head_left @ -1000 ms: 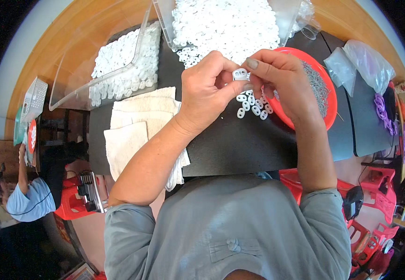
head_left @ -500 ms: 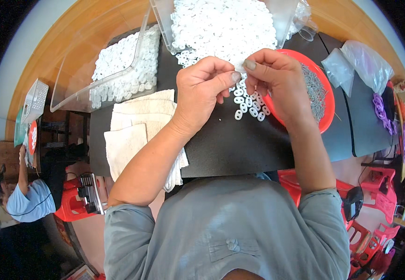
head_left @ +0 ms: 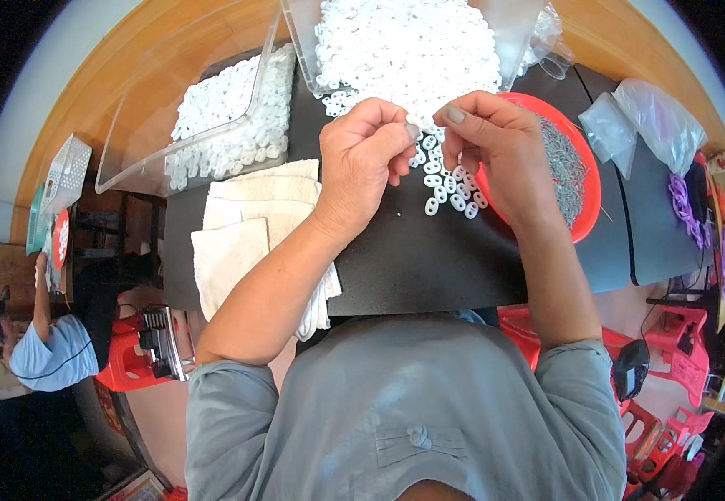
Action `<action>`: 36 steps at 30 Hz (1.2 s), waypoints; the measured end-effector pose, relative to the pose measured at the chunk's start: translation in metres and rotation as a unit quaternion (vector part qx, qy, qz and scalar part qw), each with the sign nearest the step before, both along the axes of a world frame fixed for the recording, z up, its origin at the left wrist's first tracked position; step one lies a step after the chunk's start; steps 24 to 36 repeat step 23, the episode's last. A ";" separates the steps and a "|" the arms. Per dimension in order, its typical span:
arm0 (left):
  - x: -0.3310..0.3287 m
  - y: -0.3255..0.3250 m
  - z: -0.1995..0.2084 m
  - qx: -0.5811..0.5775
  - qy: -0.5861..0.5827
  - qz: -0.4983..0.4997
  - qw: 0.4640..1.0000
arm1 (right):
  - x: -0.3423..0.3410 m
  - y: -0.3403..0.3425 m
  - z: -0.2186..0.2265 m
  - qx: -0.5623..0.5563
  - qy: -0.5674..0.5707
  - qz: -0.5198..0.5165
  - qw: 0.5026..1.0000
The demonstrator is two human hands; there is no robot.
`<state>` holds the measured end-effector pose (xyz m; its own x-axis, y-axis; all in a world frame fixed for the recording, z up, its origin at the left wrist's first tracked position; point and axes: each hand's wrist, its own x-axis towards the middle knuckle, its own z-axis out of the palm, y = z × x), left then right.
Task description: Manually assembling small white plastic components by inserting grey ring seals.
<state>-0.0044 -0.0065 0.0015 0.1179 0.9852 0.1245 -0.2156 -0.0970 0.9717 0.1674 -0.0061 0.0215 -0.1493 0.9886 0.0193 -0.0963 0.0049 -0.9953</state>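
Observation:
Over the black table [head_left: 437, 259], my left hand [head_left: 368, 163] pinches thumb against forefinger; whatever sits between them is too small to make out. Facing it, a short gap away, my right hand [head_left: 496, 150] is also closed in a pinch, its contents hidden. Just below and between the hands lie several loose white oval pieces with two holes each [head_left: 451, 185]. A red bowl [head_left: 593, 209] full of small grey metal parts [head_left: 564, 171] stands partly behind my right hand and wrist. Beyond the hands, a heap of the same white pieces [head_left: 404, 58] spills from a clear bin [head_left: 302, 54].
A second clear bin [head_left: 141, 159] with white pieces leans at the left. Folded cream cloths [head_left: 233, 242] lie beside my left forearm. Clear plastic bags [head_left: 663, 121] rest at the far right. Another person [head_left: 58, 355] sits at the left; red stools [head_left: 675, 351] stand at the right.
My hands have drawn slightly apart, leaving a wider gap between the fingertips. The whole view has shifted a little; the bowl and bins look unmoved.

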 end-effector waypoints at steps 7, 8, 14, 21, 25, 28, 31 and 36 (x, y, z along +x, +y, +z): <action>0.001 -0.002 -0.002 0.024 0.037 0.000 0.999 | -0.006 -0.003 0.002 0.031 -0.061 0.034 0.997; 0.002 -0.003 -0.003 0.024 0.037 -0.001 0.999 | -0.005 -0.004 0.002 0.031 -0.061 0.033 0.997; 0.000 -0.002 -0.002 0.053 0.071 -0.015 0.996 | -0.005 -0.005 0.002 0.028 -0.062 0.035 0.997; -0.006 0.005 -0.001 0.024 -0.004 -0.025 0.999 | 0.004 0.002 0.000 -0.001 -0.011 0.018 1.000; -0.009 0.009 0.001 0.026 -0.035 -0.030 0.999 | 0.013 0.008 -0.001 -0.002 0.038 0.022 0.999; -0.009 0.009 0.001 0.026 -0.035 -0.030 0.999 | 0.013 0.008 -0.001 -0.002 0.038 0.022 0.999; -0.009 0.009 0.001 0.026 -0.035 -0.030 0.999 | 0.013 0.008 -0.001 -0.002 0.038 0.022 0.999; -0.009 0.009 0.001 0.026 -0.035 -0.030 0.999 | 0.013 0.008 -0.001 -0.002 0.038 0.022 0.999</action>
